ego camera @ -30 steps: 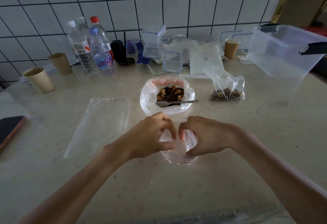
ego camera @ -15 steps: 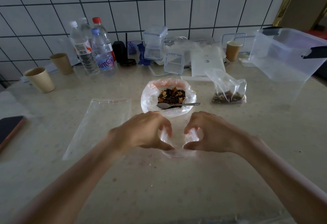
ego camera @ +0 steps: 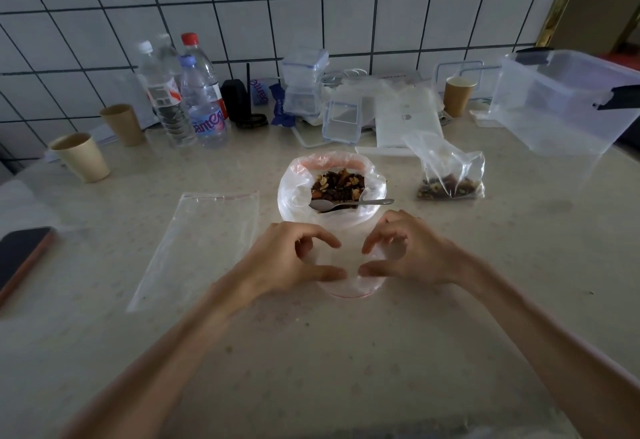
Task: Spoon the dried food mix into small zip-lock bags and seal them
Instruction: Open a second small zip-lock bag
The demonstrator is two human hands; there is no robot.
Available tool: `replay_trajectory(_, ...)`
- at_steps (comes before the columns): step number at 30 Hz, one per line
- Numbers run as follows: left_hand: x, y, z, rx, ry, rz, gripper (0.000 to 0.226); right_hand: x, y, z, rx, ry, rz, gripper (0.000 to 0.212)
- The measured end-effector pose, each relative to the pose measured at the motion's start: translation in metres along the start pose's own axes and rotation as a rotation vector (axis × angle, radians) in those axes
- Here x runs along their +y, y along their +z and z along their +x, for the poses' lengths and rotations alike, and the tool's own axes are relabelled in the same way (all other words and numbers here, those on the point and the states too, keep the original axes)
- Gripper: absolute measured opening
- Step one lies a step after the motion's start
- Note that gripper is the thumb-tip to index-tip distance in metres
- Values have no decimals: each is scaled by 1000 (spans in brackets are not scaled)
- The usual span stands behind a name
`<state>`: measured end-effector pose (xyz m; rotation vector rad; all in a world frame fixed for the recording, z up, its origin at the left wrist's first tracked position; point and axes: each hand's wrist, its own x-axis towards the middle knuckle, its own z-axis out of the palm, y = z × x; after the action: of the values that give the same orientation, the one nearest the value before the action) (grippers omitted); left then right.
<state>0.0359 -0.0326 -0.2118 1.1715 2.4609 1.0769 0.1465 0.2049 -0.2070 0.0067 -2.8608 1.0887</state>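
Head view: left hand point(ego camera: 284, 262) and right hand point(ego camera: 412, 255), fingers curled, pinch opposite sides of an empty small zip-lock bag point(ego camera: 349, 282); just beyond them, the dried food mix point(ego camera: 337, 184) with spoon point(ego camera: 346, 203).

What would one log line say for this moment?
both hands hold small bag mouth open | spoon rests in food mix | filled bag aside

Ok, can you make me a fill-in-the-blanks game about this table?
1. The spoon rests in the bag of ____.
2. Both hands hold an empty small ____.
3. The tallest bottle has a ____ cap.
4. The phone lies at the table's ____ edge.

Missing words: dried food mix; zip-lock bag; red; left
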Motion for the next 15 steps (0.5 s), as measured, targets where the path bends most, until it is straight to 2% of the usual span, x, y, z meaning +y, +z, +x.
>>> replay_trajectory(2,1,-1,-1,38,-1,-111,48,-2,-1,1,62,11,152,40)
replay_trajectory(5,1,-2,-2,152,22,-189,33,-4,-3,5,277,10,298,31)
replay_trajectory(7,0,-6,1,219,32,-219,24,-2,-7,10,407,53,294,18)
replay_trajectory(10,-3,-17,11,335,15,-238,13,4,-16,20,520,202,179,11)
replay_trajectory(11,-5,-20,17,403,-8,-232,13,5,-19,25,515,258,115,14)
replay_trajectory(13,-9,-24,28,572,-70,-163,20,6,-19,32,410,362,-53,37)
replay_trajectory(15,-15,-24,39,681,-151,-45,40,4,-16,40,334,443,-125,54)
